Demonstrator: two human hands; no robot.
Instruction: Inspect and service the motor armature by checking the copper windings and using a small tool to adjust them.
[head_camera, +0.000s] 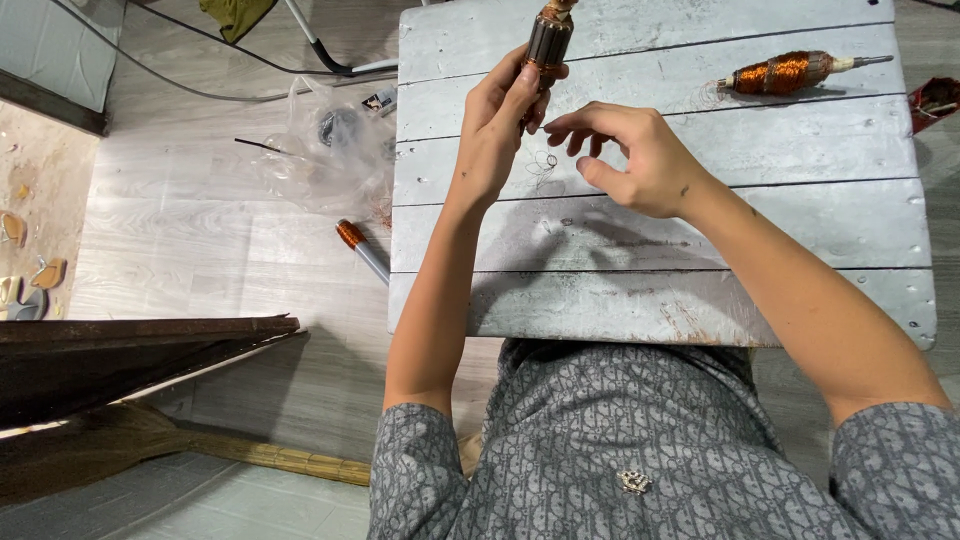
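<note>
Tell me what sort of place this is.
Probably a small, informal motor-repair workshop. The left hand holds a motor armature over a rough grey plank table, the right hand picks at fine wire beside it, and a second armature wound with copper wire lies on the planks.

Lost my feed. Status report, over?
Left hand grips upright armature. Right hand pinches thin wire beside it. Second armature lies apart on the table.

A grey short-sleeved shirt with a small repeating woven pattern, a little metallic ornament at its front.
</note>
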